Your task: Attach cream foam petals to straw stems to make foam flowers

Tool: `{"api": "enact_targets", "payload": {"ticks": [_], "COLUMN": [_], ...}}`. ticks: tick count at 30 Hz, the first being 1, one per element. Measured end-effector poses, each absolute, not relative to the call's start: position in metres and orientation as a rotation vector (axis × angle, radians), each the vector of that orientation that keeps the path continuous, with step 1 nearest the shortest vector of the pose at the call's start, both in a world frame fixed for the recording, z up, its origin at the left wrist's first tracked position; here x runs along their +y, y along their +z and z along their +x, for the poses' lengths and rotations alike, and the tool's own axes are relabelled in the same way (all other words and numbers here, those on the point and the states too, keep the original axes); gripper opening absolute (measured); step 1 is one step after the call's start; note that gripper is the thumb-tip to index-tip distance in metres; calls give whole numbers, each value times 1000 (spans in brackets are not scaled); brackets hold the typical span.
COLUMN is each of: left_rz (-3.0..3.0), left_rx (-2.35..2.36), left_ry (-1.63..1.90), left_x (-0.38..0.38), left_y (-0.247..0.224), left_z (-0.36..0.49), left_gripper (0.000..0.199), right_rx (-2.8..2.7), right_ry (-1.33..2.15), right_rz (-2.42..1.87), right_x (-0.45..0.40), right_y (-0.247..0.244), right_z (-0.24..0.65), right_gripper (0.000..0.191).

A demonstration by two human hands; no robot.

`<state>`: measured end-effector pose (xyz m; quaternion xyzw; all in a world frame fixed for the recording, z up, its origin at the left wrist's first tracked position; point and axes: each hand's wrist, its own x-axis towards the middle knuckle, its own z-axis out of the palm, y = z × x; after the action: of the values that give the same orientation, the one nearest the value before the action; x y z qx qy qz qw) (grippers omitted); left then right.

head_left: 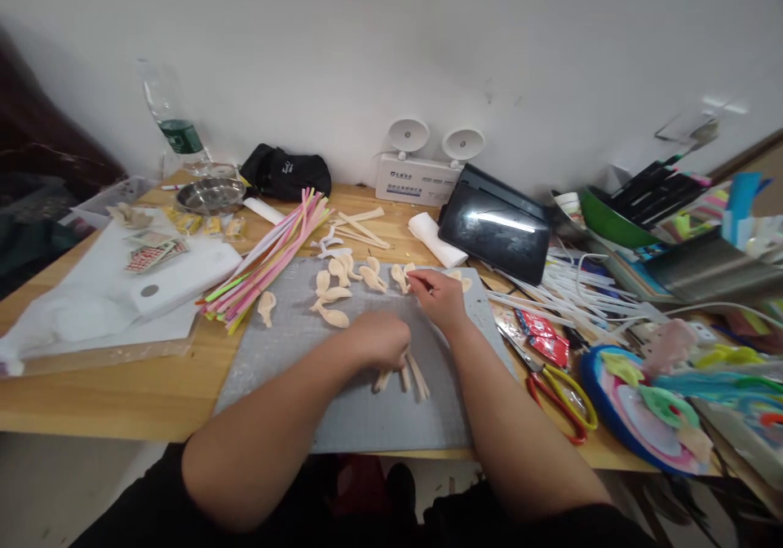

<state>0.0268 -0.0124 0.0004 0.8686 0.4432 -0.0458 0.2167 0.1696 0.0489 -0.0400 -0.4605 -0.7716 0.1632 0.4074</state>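
Note:
My left hand [385,340], slightly blurred, is closed over the near ends of several beige strips [418,377] that stick out below it on the grey mat [275,385]. Thumb and forefinger of my right hand [437,295] pinch a beige leaf-shaped piece [400,277] near the mat's far edge; the fingers hide part of it. More beige leaf-shaped pieces [372,277] lie left of it, several of them in a loose row. One single leaf-shaped piece [266,307] rests apart at the mat's left side.
A bundle of coloured pipe cleaners [269,258] overlaps the mat's upper left corner. Scissors with red and yellow handles [563,397] lie right of the mat, beside a blue round cushion-like item [612,417]. A black tray-like object [498,230] and emergency light [416,179] stand against the wall.

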Motion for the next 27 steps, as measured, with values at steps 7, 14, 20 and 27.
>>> {"api": "enact_targets", "payload": {"ticks": [7,14,20,27], "left_rz": [2357,2370,2264,1943], "left_rx": [1448,1424,1517,1540], "left_ry": [149,240,449,876], "left_x": [0,1,7,16], "left_y": [-1,1,1,0], "left_z": [16,14,4,-3], "left_gripper": [21,26,25,22], "right_rx": [-2113,-2438,-2410,-2236], "right_ry": [228,180,267,414], "right_rz": [-1289,-1652,-1846,-1775], "right_x": [91,163,185,179], "right_y": [-23,-12,-20,1], "right_z": [149,89,68,72], "right_gripper": [21,23,18,14]}}
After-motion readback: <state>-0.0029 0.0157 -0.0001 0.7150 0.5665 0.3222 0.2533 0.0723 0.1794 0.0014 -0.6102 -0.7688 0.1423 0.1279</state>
